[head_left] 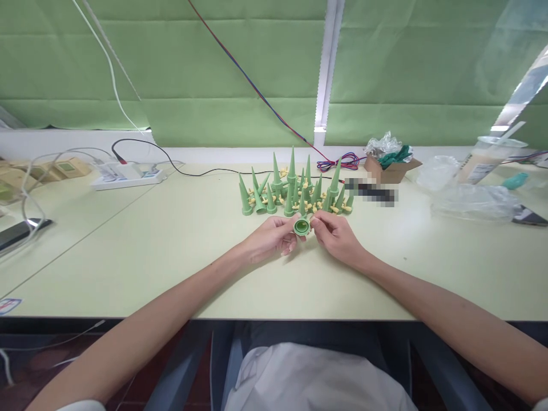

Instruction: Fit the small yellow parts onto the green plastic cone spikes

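Observation:
My left hand (274,235) is closed around a green plastic watering spike (302,226), its round hollow end turned toward me. At the right side of that end, my right hand (336,235) pinches with thumb and forefinger; whatever is between those fingertips is too small to make out. Just beyond both hands stands a cluster of similar green spikes (291,171), most of them point up. Small pale-yellow valve pieces (306,184) show among them.
A white power strip (127,178) with cables lies at the left. Coiled red-blue wire (342,162) sits behind the spikes. Farther right are a cardboard box (391,170) with plastic and green material, a lidded drink cup (483,161) and plastic bags (475,201).

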Demonstrator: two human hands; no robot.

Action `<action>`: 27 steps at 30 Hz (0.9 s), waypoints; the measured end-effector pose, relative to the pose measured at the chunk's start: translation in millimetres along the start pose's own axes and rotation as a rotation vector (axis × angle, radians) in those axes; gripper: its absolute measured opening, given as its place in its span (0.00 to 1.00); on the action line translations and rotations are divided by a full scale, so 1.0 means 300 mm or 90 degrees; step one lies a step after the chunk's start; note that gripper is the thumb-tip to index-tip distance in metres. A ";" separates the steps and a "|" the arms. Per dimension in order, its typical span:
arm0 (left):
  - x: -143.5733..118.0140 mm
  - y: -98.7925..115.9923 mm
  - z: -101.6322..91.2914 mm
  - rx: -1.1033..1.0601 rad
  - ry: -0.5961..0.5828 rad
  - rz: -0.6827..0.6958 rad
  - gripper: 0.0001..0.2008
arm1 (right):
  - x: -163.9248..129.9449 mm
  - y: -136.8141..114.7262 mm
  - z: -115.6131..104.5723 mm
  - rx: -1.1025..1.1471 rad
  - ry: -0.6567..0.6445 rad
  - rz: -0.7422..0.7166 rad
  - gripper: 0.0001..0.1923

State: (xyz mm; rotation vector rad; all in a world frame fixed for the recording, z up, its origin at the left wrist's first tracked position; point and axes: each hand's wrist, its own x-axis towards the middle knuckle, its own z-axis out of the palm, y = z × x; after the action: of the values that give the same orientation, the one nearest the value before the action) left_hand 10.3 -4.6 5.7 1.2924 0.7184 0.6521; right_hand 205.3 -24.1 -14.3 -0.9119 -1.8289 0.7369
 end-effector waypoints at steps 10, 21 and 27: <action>-0.027 0.015 0.017 0.323 0.095 0.168 0.16 | 0.002 0.027 0.014 0.020 -0.013 0.048 0.25; -0.008 -0.009 0.030 0.487 0.243 0.282 0.14 | 0.010 0.020 0.011 0.001 0.057 0.058 0.24; -0.008 0.003 0.026 0.351 0.211 0.191 0.24 | 0.012 0.024 0.008 0.003 0.090 0.053 0.22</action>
State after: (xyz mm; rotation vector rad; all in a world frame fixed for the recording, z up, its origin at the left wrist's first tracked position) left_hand 14.9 -11.0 7.9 1.8462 1.0321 0.9686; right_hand 204.0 -17.4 -19.1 -1.0162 -1.6736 0.7093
